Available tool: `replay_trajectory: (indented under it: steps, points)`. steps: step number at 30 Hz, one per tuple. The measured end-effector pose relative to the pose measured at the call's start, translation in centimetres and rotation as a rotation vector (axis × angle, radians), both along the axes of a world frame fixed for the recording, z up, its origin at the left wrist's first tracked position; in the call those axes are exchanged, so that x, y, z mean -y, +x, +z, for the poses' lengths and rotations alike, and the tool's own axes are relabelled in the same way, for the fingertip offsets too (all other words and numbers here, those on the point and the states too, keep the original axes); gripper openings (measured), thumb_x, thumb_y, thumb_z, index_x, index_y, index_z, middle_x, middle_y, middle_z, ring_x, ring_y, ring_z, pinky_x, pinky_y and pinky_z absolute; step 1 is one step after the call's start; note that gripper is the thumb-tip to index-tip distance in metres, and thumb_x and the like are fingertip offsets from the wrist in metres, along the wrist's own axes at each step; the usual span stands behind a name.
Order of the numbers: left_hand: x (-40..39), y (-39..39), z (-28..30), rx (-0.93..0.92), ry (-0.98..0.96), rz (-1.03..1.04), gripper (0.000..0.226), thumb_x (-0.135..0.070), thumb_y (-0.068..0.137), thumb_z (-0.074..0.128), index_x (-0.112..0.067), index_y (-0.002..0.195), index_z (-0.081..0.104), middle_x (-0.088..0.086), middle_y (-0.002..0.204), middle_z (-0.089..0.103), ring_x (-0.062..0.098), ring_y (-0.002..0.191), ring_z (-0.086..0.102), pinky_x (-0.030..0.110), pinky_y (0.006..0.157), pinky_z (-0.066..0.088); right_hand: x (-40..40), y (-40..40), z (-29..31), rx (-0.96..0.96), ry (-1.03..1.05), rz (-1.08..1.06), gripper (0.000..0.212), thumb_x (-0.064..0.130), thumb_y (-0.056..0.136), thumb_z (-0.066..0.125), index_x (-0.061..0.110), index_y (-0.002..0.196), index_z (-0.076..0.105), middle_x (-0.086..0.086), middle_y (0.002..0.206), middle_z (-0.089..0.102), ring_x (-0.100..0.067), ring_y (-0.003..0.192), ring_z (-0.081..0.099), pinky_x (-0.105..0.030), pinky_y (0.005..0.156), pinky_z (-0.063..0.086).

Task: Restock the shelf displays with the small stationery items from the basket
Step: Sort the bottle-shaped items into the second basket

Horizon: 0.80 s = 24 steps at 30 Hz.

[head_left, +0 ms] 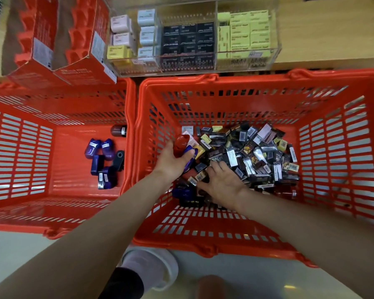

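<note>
Both bare forearms reach forward and down. The left hand [171, 161] curls its fingers in a closed grip. The right hand [221, 183] lies palm down, fingers spread.

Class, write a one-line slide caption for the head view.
Left hand holds a red item while right hand digs in the basket.

Shop floor below a wooden shelf

A pale, glossy floor [17, 253] is seen — light is reflected near its bottom edge — under a wood-grain shelf [328, 33].
</note>
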<state>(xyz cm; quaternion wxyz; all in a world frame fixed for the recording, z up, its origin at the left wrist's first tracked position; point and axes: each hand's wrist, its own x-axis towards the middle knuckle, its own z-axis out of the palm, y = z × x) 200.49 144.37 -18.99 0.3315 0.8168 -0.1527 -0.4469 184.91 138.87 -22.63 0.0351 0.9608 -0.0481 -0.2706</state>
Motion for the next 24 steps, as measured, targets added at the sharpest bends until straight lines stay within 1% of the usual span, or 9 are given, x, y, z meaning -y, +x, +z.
replay_trajectory:
  steps: [3, 5, 7, 9, 12, 15, 17, 21, 24]
  points:
    - [0.1, -0.1, -0.2, -0.017, -0.017, 0.005, 0.052, -0.026, 0.094, 0.067, -0.021, 0.141, 0.045, -0.031, 0.089, 0.044, -0.005, 0.083, 0.046, 0.020, 0.082, 0.036, 0.3, -0.8, 0.4, -0.015, 0.043, -0.046, 0.056, 0.028, 0.098, 0.050, 0.029, 0.148, 0.026, -0.023, 0.136, 0.037, -0.039, 0.122, 0.038, -0.047, 0.102, 0.033]
    - [0.1, -0.1, 0.2, -0.042, -0.029, 0.021, 0.048, -0.025, 0.094, 0.066, -0.022, 0.138, 0.047, -0.026, 0.092, 0.051, 0.000, 0.090, 0.051, 0.022, 0.086, 0.038, 1.3, -1.9, 1.4, 0.077, 0.215, -0.246, 0.053, 0.029, 0.098, 0.050, 0.026, 0.146, 0.030, -0.020, 0.137, 0.035, -0.036, 0.120, 0.040, -0.046, 0.101, 0.038]
    - [0.3, -0.2, 0.8, -0.104, -0.049, 0.073, 0.046, -0.024, 0.094, 0.066, -0.022, 0.136, 0.048, -0.014, 0.106, 0.059, 0.012, 0.110, 0.056, 0.030, 0.096, 0.044, 3.0, -2.9, 3.1, 0.202, 0.555, -0.671, 0.047, 0.037, 0.099, 0.051, 0.030, 0.143, 0.036, -0.015, 0.133, 0.040, -0.030, 0.114, 0.048, -0.039, 0.096, 0.048]
    - [0.6, -0.5, 1.9, -0.215, -0.075, 0.166, 0.044, -0.022, 0.094, 0.066, -0.020, 0.134, 0.048, -0.002, 0.125, 0.060, 0.021, 0.118, 0.058, 0.042, 0.099, 0.051, 4.8, -3.3, 5.5, 0.315, 0.999, -1.210, 0.031, 0.040, 0.099, 0.052, 0.030, 0.128, 0.048, -0.007, 0.130, 0.051, -0.018, 0.099, 0.060, -0.027, 0.078, 0.054]
    - [1.2, -1.1, 4.4, -0.426, -0.186, 0.310, 0.034, -0.017, 0.095, 0.065, -0.016, 0.127, 0.051, 0.007, 0.125, 0.062, 0.022, 0.105, 0.065, 0.036, 0.075, 0.061, 6.4, -2.7, 9.2, 0.409, 1.543, -1.786, 0.035, 0.040, 0.093, 0.064, 0.027, 0.125, 0.057, 0.003, 0.145, 0.046, -0.015, 0.126, 0.050, -0.035, 0.093, 0.053]
    - [1.2, -1.0, 7.5, -0.501, -0.323, 0.338, 0.030, -0.015, 0.094, 0.064, -0.013, 0.123, 0.055, 0.008, 0.114, 0.068, 0.021, 0.092, 0.068, 0.032, 0.063, 0.060, 5.8, -0.8, 12.6, 0.548, 1.811, -1.798, 0.049, 0.032, 0.083, 0.074, 0.024, 0.129, 0.059, 0.006, 0.146, 0.048, -0.020, 0.135, 0.044, -0.038, 0.099, 0.051]
    - [0.7, 0.1, 9.7, -0.488, -0.420, 0.328, 0.025, -0.012, 0.095, 0.063, -0.013, 0.119, 0.058, 0.006, 0.103, 0.072, 0.020, 0.085, 0.069, 0.037, 0.067, 0.060, 4.5, 1.5, 14.8, 0.628, 1.954, -1.631, 0.033, 0.024, 0.086, 0.071, 0.022, 0.119, 0.066, 0.002, 0.131, 0.064, -0.019, 0.123, 0.056, -0.034, 0.094, 0.054]
    - [-2.9, 5.0, 14.0, -0.416, -0.546, 0.288, 0.019, -0.006, 0.094, 0.063, -0.018, 0.108, 0.060, 0.002, 0.095, 0.073, 0.017, 0.083, 0.069, 0.039, 0.076, 0.058, 1.3, 7.1, 18.7, 0.667, 1.935, -1.336, 0.048, 0.009, 0.092, 0.064, 0.025, 0.135, 0.055, -0.003, 0.129, 0.065, -0.019, 0.119, 0.062, -0.039, 0.100, 0.049]
    - [-7.4, 9.9, 15.8, -0.365, -0.575, 0.257, 0.022, -0.001, 0.092, 0.063, -0.016, 0.107, 0.061, 0.005, 0.102, 0.072, 0.020, 0.089, 0.069, 0.042, 0.081, 0.059, -1.5, 11.9, 20.2, 0.575, 1.841, -1.201, 0.063, 0.003, 0.089, 0.067, 0.035, 0.139, 0.048, 0.001, 0.117, 0.071, -0.016, 0.107, 0.068, -0.036, 0.091, 0.054]
